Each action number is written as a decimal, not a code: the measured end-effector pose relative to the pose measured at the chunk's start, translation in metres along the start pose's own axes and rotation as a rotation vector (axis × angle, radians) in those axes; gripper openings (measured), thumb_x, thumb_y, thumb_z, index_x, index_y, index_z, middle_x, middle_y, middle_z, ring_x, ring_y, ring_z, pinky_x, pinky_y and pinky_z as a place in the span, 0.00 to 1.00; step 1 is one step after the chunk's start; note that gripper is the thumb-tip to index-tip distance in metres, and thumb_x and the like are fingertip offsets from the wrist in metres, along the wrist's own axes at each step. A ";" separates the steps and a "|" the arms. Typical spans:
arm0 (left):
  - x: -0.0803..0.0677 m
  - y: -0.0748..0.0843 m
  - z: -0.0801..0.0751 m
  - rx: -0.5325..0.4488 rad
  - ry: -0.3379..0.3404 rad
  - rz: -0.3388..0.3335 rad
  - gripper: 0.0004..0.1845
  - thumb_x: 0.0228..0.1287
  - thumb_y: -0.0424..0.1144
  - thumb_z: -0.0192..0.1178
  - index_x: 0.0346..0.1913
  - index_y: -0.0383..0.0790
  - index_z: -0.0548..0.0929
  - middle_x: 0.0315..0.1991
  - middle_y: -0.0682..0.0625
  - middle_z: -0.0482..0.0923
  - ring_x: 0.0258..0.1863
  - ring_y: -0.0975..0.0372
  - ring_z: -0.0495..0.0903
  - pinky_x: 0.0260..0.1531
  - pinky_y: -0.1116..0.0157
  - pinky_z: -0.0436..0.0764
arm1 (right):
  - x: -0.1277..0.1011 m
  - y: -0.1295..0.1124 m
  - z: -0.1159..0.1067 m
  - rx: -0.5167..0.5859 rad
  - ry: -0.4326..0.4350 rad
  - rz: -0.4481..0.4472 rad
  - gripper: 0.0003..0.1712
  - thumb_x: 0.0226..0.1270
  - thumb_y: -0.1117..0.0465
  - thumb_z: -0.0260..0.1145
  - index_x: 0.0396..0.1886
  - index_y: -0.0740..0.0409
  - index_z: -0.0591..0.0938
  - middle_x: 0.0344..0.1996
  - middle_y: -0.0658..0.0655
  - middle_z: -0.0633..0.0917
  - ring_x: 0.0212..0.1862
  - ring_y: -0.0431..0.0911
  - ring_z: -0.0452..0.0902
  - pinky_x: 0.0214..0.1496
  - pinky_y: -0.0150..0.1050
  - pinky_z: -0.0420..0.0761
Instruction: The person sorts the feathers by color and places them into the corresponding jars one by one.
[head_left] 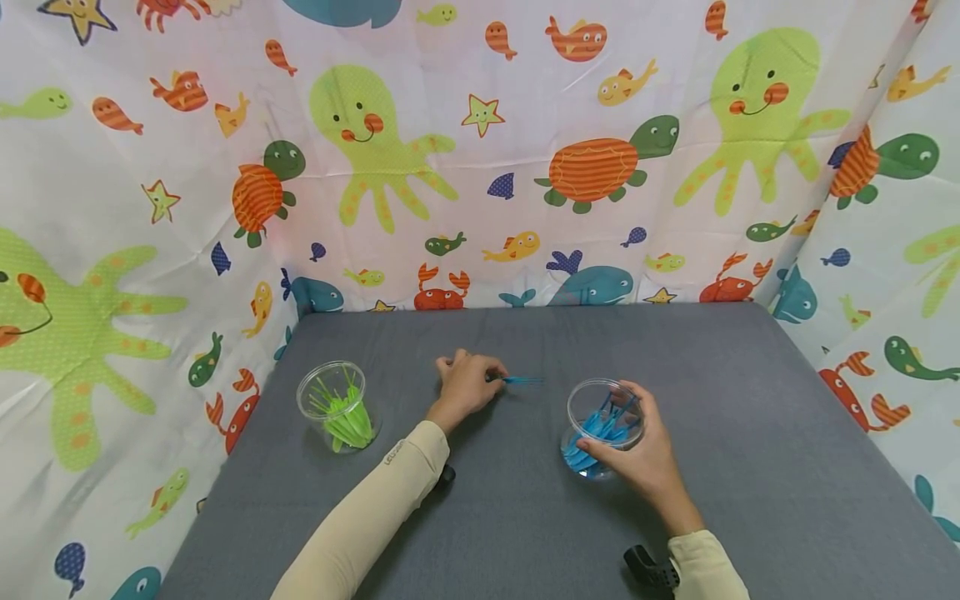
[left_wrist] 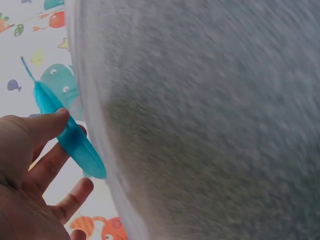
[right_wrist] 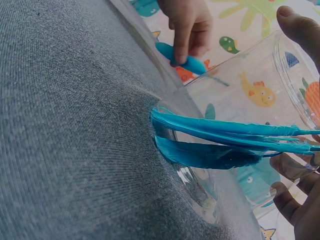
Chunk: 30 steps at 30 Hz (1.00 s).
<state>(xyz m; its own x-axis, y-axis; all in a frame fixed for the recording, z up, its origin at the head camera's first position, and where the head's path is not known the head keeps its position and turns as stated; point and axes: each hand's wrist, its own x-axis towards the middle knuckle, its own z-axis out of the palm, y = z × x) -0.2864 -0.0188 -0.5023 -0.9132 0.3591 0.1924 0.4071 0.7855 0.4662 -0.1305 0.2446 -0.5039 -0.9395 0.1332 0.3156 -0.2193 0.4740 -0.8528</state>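
Observation:
My left hand (head_left: 468, 383) pinches a blue feather (left_wrist: 82, 150) between thumb and fingers, close over the grey table; its thin quill points right, toward the cup. In the right wrist view the same feather (right_wrist: 192, 65) shows beyond the cup. My right hand (head_left: 648, 458) grips a clear plastic cup (head_left: 572, 414) near its rim, thumb on the near side and fingers round the far side. The cup stands upright on the table, right of the left hand. Several blue feathers (right_wrist: 215, 155) lean inside it, quills upward.
A second clear cup (head_left: 302, 398), holding several green feathers (head_left: 348, 423), stands on the left part of the grey table (head_left: 480, 517). A white curtain (head_left: 480, 183) printed with sea animals hangs behind the table and along both sides.

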 end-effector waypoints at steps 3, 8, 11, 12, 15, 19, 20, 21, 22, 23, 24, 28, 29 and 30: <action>-0.001 0.008 -0.003 -0.044 0.018 0.013 0.02 0.65 0.45 0.71 0.38 0.56 0.91 0.35 0.61 0.88 0.41 0.60 0.73 0.56 0.43 0.53 | 0.000 0.000 0.000 -0.003 0.000 0.000 0.59 0.46 0.58 0.86 0.76 0.47 0.62 0.67 0.59 0.77 0.67 0.51 0.72 0.66 0.63 0.71; -0.003 0.023 -0.009 -0.179 0.023 0.024 0.02 0.65 0.47 0.70 0.39 0.57 0.90 0.34 0.63 0.88 0.37 0.66 0.81 0.52 0.48 0.56 | 0.000 0.000 0.000 -0.006 -0.001 0.002 0.59 0.47 0.58 0.86 0.76 0.46 0.62 0.67 0.58 0.77 0.67 0.50 0.72 0.66 0.62 0.71; -0.005 0.032 -0.013 -0.257 0.016 0.032 0.03 0.65 0.47 0.70 0.39 0.57 0.90 0.33 0.64 0.88 0.33 0.71 0.83 0.51 0.50 0.59 | 0.000 0.000 0.000 -0.007 0.000 -0.001 0.59 0.47 0.58 0.86 0.76 0.47 0.62 0.67 0.58 0.77 0.68 0.51 0.72 0.66 0.63 0.71; -0.005 0.035 -0.014 -0.281 0.012 0.032 0.03 0.66 0.47 0.70 0.40 0.57 0.90 0.33 0.63 0.88 0.33 0.71 0.83 0.50 0.51 0.60 | 0.000 0.000 0.001 -0.009 0.000 -0.004 0.59 0.47 0.58 0.86 0.76 0.48 0.62 0.67 0.58 0.77 0.67 0.52 0.72 0.66 0.63 0.71; -0.007 0.043 -0.019 -0.330 0.005 0.036 0.03 0.66 0.48 0.69 0.40 0.58 0.90 0.33 0.64 0.88 0.33 0.73 0.83 0.51 0.52 0.61 | 0.000 0.000 0.001 -0.021 0.001 0.005 0.59 0.47 0.58 0.86 0.76 0.48 0.61 0.67 0.59 0.77 0.67 0.51 0.73 0.66 0.61 0.72; -0.009 0.055 -0.027 -0.398 0.003 0.046 0.04 0.66 0.47 0.69 0.42 0.56 0.90 0.35 0.62 0.89 0.33 0.73 0.84 0.59 0.45 0.62 | 0.001 0.001 0.001 -0.022 0.000 0.012 0.58 0.48 0.57 0.85 0.76 0.48 0.61 0.67 0.60 0.77 0.67 0.51 0.73 0.66 0.58 0.72; -0.010 0.058 -0.029 -0.412 0.004 0.049 0.05 0.66 0.47 0.69 0.42 0.56 0.90 0.35 0.62 0.89 0.33 0.73 0.84 0.62 0.43 0.61 | 0.001 0.001 0.001 -0.018 0.001 0.012 0.58 0.48 0.58 0.85 0.76 0.48 0.61 0.67 0.60 0.77 0.67 0.51 0.73 0.66 0.59 0.72; -0.010 0.061 -0.031 -0.426 0.006 0.053 0.05 0.66 0.47 0.69 0.43 0.55 0.90 0.36 0.62 0.89 0.33 0.72 0.84 0.64 0.41 0.62 | 0.001 0.001 0.001 -0.013 0.002 0.009 0.58 0.48 0.58 0.85 0.76 0.48 0.61 0.67 0.61 0.77 0.67 0.52 0.73 0.66 0.60 0.72; -0.010 0.063 -0.032 -0.437 0.009 0.055 0.06 0.66 0.47 0.70 0.43 0.55 0.90 0.36 0.62 0.89 0.33 0.72 0.84 0.64 0.42 0.63 | 0.001 0.001 0.001 -0.009 0.001 0.006 0.58 0.48 0.58 0.85 0.76 0.49 0.61 0.67 0.61 0.76 0.67 0.53 0.72 0.66 0.62 0.72; -0.011 0.066 -0.034 -0.449 0.012 0.057 0.06 0.66 0.47 0.70 0.43 0.55 0.90 0.36 0.61 0.89 0.32 0.72 0.84 0.64 0.43 0.67 | 0.001 0.002 0.001 -0.005 0.002 0.003 0.58 0.48 0.58 0.85 0.76 0.49 0.61 0.67 0.62 0.76 0.67 0.53 0.72 0.66 0.63 0.71; -0.011 0.069 -0.036 -0.464 0.014 0.060 0.06 0.66 0.47 0.70 0.43 0.54 0.90 0.36 0.61 0.89 0.32 0.72 0.84 0.62 0.46 0.71 | 0.001 0.002 0.001 -0.003 0.003 0.001 0.58 0.48 0.58 0.85 0.76 0.49 0.61 0.67 0.63 0.76 0.67 0.54 0.73 0.66 0.64 0.71; -0.011 0.080 -0.042 -0.559 0.012 0.072 0.07 0.65 0.44 0.71 0.44 0.49 0.90 0.37 0.56 0.90 0.31 0.69 0.85 0.39 0.63 0.84 | 0.000 0.002 0.002 -0.004 0.008 -0.004 0.58 0.48 0.58 0.85 0.76 0.49 0.61 0.67 0.63 0.76 0.67 0.55 0.72 0.66 0.66 0.71; -0.012 0.083 -0.044 -0.582 0.012 0.074 0.08 0.65 0.43 0.71 0.45 0.48 0.90 0.38 0.55 0.90 0.31 0.68 0.85 0.35 0.65 0.84 | 0.000 0.002 0.002 -0.003 0.010 -0.005 0.58 0.48 0.58 0.85 0.76 0.49 0.61 0.67 0.63 0.76 0.67 0.55 0.72 0.66 0.66 0.71; -0.012 0.085 -0.046 -0.603 0.014 0.076 0.08 0.65 0.43 0.70 0.45 0.47 0.90 0.38 0.54 0.90 0.31 0.68 0.86 0.33 0.66 0.84 | 0.000 0.002 0.002 -0.003 0.011 -0.005 0.58 0.48 0.58 0.85 0.76 0.50 0.61 0.67 0.63 0.76 0.67 0.55 0.72 0.67 0.67 0.70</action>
<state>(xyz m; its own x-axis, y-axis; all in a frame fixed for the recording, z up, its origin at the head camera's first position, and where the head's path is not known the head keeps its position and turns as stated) -0.2415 0.0209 -0.4252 -0.8839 0.3932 0.2534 0.3936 0.3323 0.8571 -0.1316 0.2443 -0.5065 -0.9354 0.1398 0.3247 -0.2236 0.4774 -0.8497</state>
